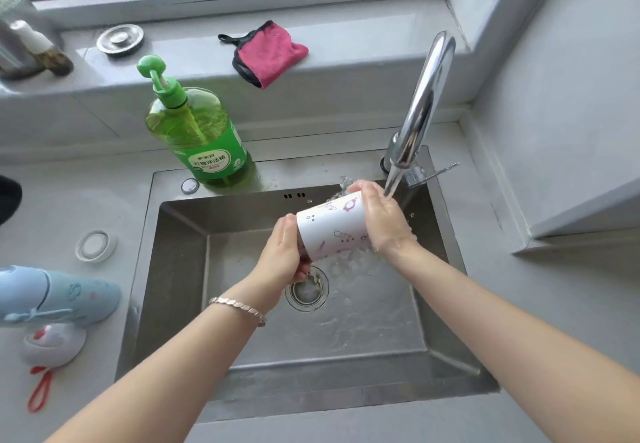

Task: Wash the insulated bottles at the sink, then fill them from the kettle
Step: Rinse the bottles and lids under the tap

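Head view: looks down into the steel sink (180, 269).
White bottle (332, 231): printed with small drawings, tilted on its side over the basin, above and to the right of the drain (306, 290), held between 2 hands.
Left hand (282, 252): fingers curled round the bottle's lower end, gripping it; bracelet (239, 309) on the wrist.
Right hand (381, 217): wet, fingers wrapped over the upper end, gripping it.
Tap (426, 96): water stream (393, 182) runs onto the right hand.
Blue bottle (59, 298): lying on the bench (52, 207) left of the sink, white lid (53, 342) just beside it.
Green soap bottle (201, 137): upright on the sink's back rim.
Pink cloth (270, 52): on the window ledge.
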Motion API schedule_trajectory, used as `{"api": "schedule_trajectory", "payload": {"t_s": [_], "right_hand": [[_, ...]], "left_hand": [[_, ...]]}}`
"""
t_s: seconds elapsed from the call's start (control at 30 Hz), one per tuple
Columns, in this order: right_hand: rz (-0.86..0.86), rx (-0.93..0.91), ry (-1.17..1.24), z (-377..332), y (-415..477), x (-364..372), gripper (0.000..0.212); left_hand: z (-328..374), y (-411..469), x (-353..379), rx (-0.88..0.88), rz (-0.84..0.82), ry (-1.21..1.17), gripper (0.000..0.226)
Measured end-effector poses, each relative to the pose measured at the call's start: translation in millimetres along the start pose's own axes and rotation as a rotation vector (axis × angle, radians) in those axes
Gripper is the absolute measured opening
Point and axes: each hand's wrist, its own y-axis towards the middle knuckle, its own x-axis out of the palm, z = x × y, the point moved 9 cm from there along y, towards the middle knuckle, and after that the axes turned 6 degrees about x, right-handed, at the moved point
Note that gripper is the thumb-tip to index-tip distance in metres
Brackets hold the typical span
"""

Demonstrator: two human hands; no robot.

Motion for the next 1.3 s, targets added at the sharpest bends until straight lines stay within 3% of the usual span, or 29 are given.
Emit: {"api": "schedule_trajectory", "payload": {"t_s": [0.17,0.27,0.4,0.5,0.57,0.7,0.8,0.9,1.07,1.2,1.3], "right_hand": [[-0.034,0.314,0.431,38,2,-17,0.029],[-0.024,0.483,0.493,58,-4,-23,0.035],[0.021,0.24,0.293,29,-14,-25,0.037],[-0.036,-0.025,-0.016,4,-33,-5,0.038],[-0.057,-0.169,-0.179,-4,-45,16,0.054],[0.028,-0.32,-0.284,-13,-47,11,0.064],[-0.114,-0.387,-0.528,-11,-40,8,0.084],[-0.125,-0.347,-0.704,-4,-32,-4,0.098],[0.01,-0.141,-0.387,21,-30,-52,0.081],[-0.054,-0.004,-0.096,42,-34,-62,0.065],[-0.065,-0.018,-0.046,41,-37,-61,0.066]], "left_hand": [[2,0,25,0.002,-0.078,-0.066,0.032],[4,0,36,0.014,-0.088,-0.072,0.032],[-3,2,24,-0.017,0.001,-0.079,0.036],[-3,2,7,0.007,0.093,-0.026,0.032],[0,3,-5,0.072,0.151,0.018,0.029],[32,-4,-28,0.36,0.197,0.203,0.025],[59,-12,-19,0.536,0.113,0.439,0.019],[80,-22,21,0.742,-0.077,0.613,0.048],[96,-16,65,0.716,-0.226,0.512,0.05],[90,-16,99,0.544,-0.444,0.182,0.032],[86,-15,109,0.442,-0.431,0.078,0.036]]}}
